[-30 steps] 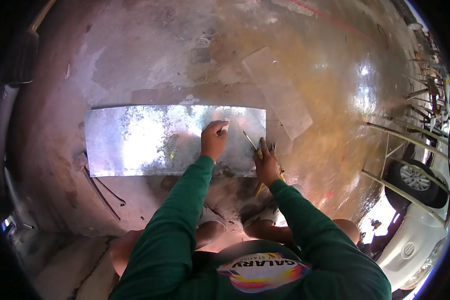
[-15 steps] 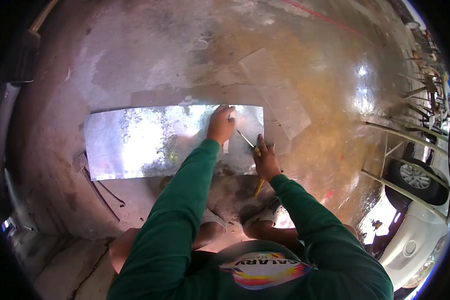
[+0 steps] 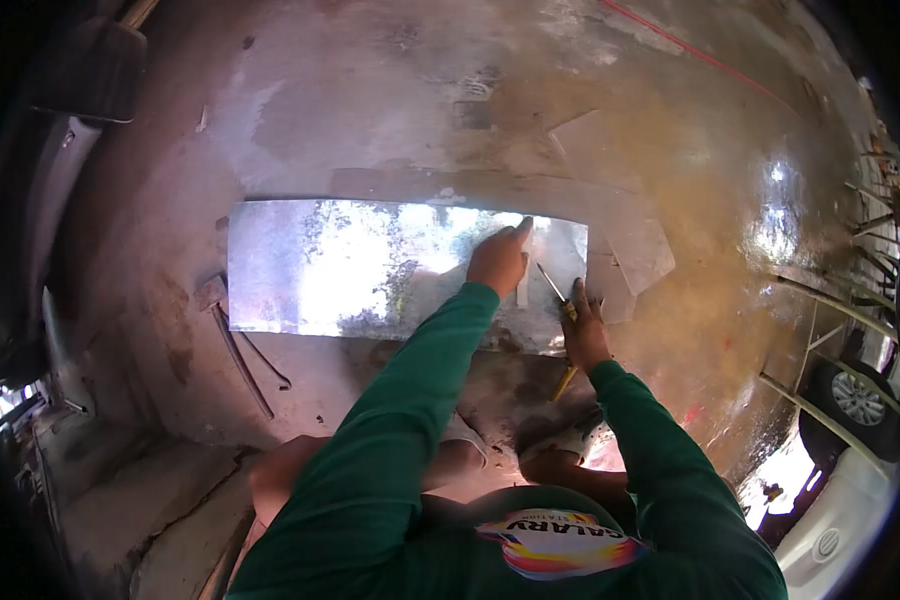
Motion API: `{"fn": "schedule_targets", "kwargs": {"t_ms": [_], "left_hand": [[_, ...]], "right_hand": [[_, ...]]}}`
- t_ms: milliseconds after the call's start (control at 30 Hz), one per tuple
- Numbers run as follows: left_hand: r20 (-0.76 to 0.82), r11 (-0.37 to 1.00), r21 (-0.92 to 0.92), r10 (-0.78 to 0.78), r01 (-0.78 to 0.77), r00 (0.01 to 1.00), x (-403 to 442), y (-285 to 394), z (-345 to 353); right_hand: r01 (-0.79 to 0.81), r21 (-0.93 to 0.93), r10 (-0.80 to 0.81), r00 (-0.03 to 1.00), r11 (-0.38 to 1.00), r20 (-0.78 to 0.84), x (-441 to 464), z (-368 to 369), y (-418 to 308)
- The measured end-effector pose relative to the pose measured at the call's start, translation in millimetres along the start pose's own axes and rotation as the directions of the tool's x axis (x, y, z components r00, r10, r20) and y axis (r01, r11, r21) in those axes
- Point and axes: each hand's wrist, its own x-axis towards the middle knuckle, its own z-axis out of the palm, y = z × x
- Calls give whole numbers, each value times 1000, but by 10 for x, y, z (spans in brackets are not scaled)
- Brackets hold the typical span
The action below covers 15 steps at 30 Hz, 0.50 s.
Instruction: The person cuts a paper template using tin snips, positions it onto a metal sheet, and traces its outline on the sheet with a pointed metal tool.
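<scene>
A long shiny metal sheet (image 3: 270, 285) lies flat on the floor before me. My left hand (image 3: 498, 262) rests over its right part, with the index finger stretched toward the far edge and the thumb apart. Beneath that hand runs a narrow pale strip (image 3: 523, 291), partly covered. My right hand (image 3: 586, 335) is closed around a screwdriver (image 3: 568, 309) with a yellowish handle, its thin shaft slanting up and left over the sheet, near the strip. Under my right wrist, a yellow stick-like handle (image 3: 563, 382) shows; its other end is hidden.
A hammer (image 3: 232, 345) and a thin bent rod (image 3: 268, 362) lie left of the sheet. Flat pieces of sheet (image 3: 638, 240) lie beyond its right end. Metal bars (image 3: 832, 302) and a car wheel (image 3: 858, 393) stand at the right. A red line (image 3: 685, 45) crosses the floor.
The camera view has shifted, so the sheet and both hands appear farther right. My left index finger looks straighter, pointing at the far edge. The screwdriver stays in my right hand.
</scene>
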Motion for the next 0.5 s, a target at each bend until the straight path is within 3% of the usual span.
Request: {"fn": "schedule_targets", "kwargs": {"t_ms": [267, 500], "left_hand": [[0, 982, 191, 16, -16, 1000, -40, 7, -95], [-56, 932, 359, 80, -54, 995, -118, 31, -78]], "right_hand": [[47, -5, -47, 998, 999, -50, -13, 31, 24], [-5, -47, 3, 999, 999, -43, -40, -29, -67]]}}
